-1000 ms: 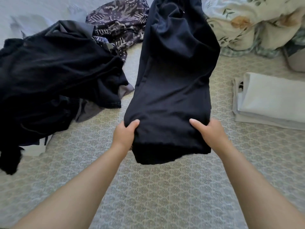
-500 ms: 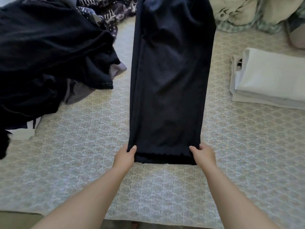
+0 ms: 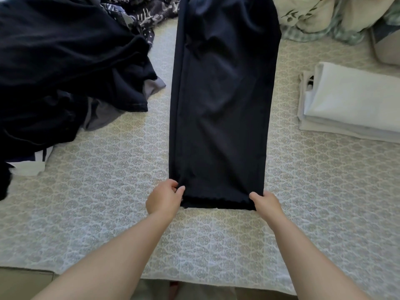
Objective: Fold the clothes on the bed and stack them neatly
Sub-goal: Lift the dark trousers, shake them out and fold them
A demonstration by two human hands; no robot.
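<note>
We have the dark trousers (image 3: 220, 100) laid flat on the bed (image 3: 104, 213), long axis running straight away from us, near hem closest to the body and the far end out of view at the top. Our left hand (image 3: 164, 199) pinches the near-left corner of the hem between thumb and curled fingers; our right hand (image 3: 267, 204) grips the near-right corner the same way, thumb on top. Both hands sit level at the hem, so neither is nearer; the whole length of the trousers lies beyond them. We judge the next fold must carry this hem away from us along that axis toward the far end. Left of the trousers, and apart from them, lies the unfolded pile of dark clothes (image 3: 60, 70). Right of the trousers, well apart, sits a folded white stack (image 3: 350, 102), the likely destination. Beyond it, a floral quilt (image 3: 311, 14) is bunched up.
</note>
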